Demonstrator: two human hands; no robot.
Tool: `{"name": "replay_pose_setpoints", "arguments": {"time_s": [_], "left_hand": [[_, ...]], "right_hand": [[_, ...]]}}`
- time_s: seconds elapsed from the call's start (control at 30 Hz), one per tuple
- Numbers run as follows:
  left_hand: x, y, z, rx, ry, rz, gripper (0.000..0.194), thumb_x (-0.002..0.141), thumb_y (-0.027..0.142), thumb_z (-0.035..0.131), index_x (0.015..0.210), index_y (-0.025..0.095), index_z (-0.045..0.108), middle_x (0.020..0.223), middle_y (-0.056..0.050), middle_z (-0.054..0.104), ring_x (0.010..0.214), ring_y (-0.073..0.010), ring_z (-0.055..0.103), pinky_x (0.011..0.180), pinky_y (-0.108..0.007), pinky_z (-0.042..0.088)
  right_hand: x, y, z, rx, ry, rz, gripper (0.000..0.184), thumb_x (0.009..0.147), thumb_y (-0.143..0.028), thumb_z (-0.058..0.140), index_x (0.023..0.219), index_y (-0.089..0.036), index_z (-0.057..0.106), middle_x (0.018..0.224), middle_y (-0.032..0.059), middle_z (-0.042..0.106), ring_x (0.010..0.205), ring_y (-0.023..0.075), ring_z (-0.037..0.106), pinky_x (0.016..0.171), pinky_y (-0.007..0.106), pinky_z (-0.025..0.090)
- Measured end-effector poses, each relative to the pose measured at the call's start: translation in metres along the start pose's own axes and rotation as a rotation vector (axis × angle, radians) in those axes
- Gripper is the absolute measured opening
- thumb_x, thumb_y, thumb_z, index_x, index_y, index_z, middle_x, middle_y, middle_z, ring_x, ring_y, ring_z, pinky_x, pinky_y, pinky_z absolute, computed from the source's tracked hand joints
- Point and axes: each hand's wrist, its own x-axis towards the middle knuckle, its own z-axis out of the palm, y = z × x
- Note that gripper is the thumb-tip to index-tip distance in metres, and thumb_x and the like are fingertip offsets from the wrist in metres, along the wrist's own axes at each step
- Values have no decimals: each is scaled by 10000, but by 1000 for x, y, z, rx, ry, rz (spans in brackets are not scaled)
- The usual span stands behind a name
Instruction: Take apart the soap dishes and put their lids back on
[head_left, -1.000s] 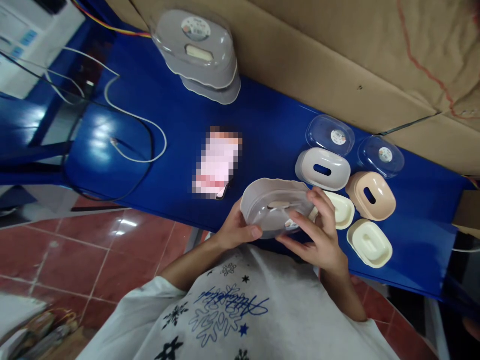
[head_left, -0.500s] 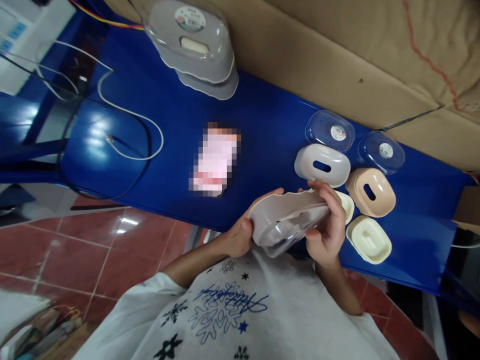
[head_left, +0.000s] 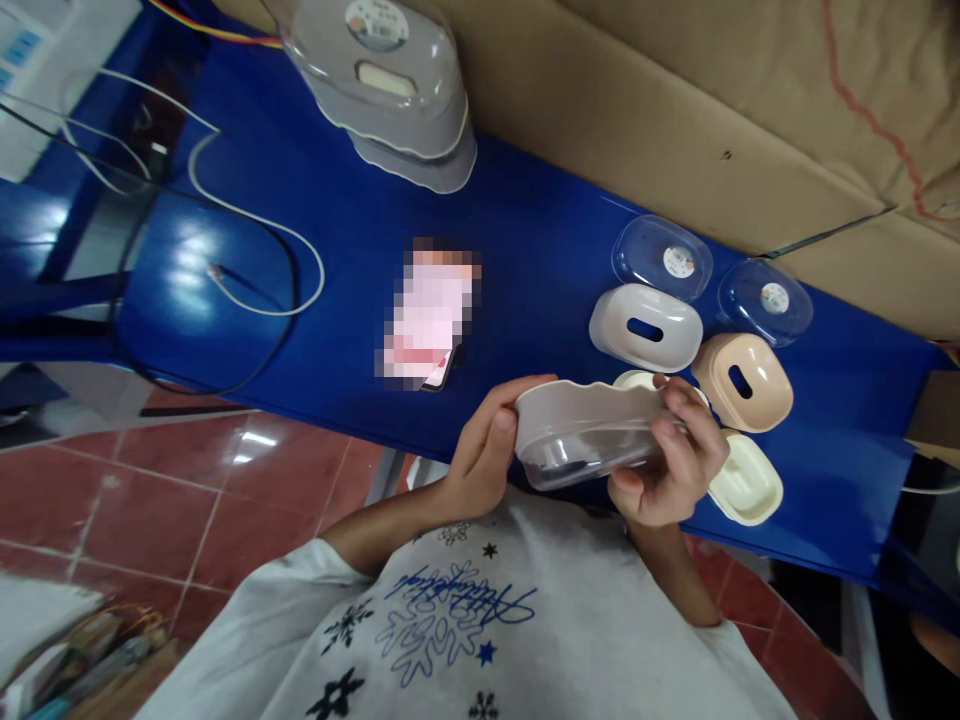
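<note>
Between my hands, close to my shirt, is a grey plastic soap box (head_left: 592,410) with a wavy rim, turned on its side. Its clear lid (head_left: 577,462) sits against it on the side towards me. My left hand (head_left: 484,450) is closed round the left end, the thumb on the grey wall. Curled fingers of my right hand (head_left: 675,455) grip the right end, with the thumb below at the lid. Just beyond my right hand are a cream soap dish (head_left: 750,485) and a peach soap tray (head_left: 757,375).
On the blue table (head_left: 525,270) lie a grey slotted tray (head_left: 652,330), a clear lid (head_left: 652,255) and another clear lid (head_left: 772,300). A blurred-out phone (head_left: 435,310) lies mid-table. Stacked grey boxes (head_left: 405,110) stand behind, cables (head_left: 315,250) left, cardboard (head_left: 675,120) along the back.
The soap box has turned more level and shifted slightly right. Its lid now lies more squarely against it. My right hand has moved right, its fingers curling more round the end.
</note>
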Motion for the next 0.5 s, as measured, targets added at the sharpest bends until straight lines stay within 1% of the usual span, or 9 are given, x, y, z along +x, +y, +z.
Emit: {"name": "replay_pose_setpoints", "arguments": {"time_s": [0.03, 0.1, 0.13, 0.17, 0.23, 0.3, 0.37, 0.4, 0.5], "left_hand": [[1, 2, 3, -46, 27, -33, 423, 1089, 574, 542, 1280, 274, 771, 1149, -66, 801, 1001, -200, 735, 897, -322, 589], [3, 8, 8, -151, 63, -120, 357, 1073, 561, 589, 1137, 268, 784, 911, -14, 756, 757, -140, 659, 704, -254, 549], [4, 10, 9, -185, 72, -169, 347, 1064, 565, 607, 1085, 263, 779, 834, 6, 717, 680, -125, 607, 639, -238, 515], [6, 12, 10, -201, 72, -208, 366, 1056, 586, 609, 1058, 259, 774, 800, 12, 692, 651, -121, 578, 607, -234, 492], [9, 14, 8, -189, 11, -225, 494, 1028, 692, 575, 1078, 247, 782, 850, -19, 716, 720, -150, 625, 633, -259, 507], [11, 12, 3, -142, -104, -179, 636, 971, 793, 569, 1155, 229, 797, 1003, -75, 775, 876, -211, 701, 732, -307, 551], [12, 7, -1, -107, -175, -153, 672, 944, 801, 608, 1223, 221, 800, 1130, -107, 798, 991, -255, 730, 831, -349, 571], [11, 4, -2, -111, -172, -164, 640, 955, 773, 623, 1238, 227, 800, 1150, -106, 803, 1004, -258, 736, 851, -355, 572], [9, -7, -1, -194, -82, -205, 568, 1011, 724, 577, 1229, 252, 807, 1108, -84, 819, 968, -242, 755, 827, -346, 572]], "right_hand": [[-1, 1, 1, -34, 18, -11, 547, 1095, -577, 497, 1606, -384, 513, 1456, 88, 578, 1331, 363, 643, 1087, 644, 617], [-4, 2, 2, -68, 52, -42, 508, 1091, -574, 498, 1574, -421, 538, 1449, 77, 578, 1315, 357, 638, 1095, 665, 602], [-5, 3, 2, -65, 63, -62, 491, 1082, -569, 520, 1551, -429, 559, 1447, 75, 577, 1321, 361, 631, 1104, 678, 591], [-6, 4, 2, -55, 71, -80, 473, 1071, -562, 547, 1524, -433, 583, 1446, 74, 577, 1330, 367, 624, 1114, 689, 580], [-10, 6, 1, -43, 78, -109, 434, 1055, -552, 582, 1471, -438, 628, 1441, 71, 585, 1336, 376, 621, 1120, 704, 569], [-16, 8, -2, -43, 57, -108, 421, 1042, -576, 596, 1442, -453, 645, 1433, 70, 594, 1339, 382, 622, 1118, 714, 568], [-23, 11, -6, -45, 14, -86, 447, 1022, -613, 618, 1448, -479, 629, 1418, 73, 596, 1370, 395, 601, 1127, 722, 558], [-27, 12, -7, -56, -9, -72, 470, 1009, -630, 633, 1458, -495, 614, 1408, 73, 593, 1390, 404, 586, 1137, 725, 549], [-35, 12, -10, -156, -40, -36, 529, 989, -674, 635, 1485, -499, 583, 1365, 86, 584, 1400, 427, 565, 1144, 730, 538]]}}
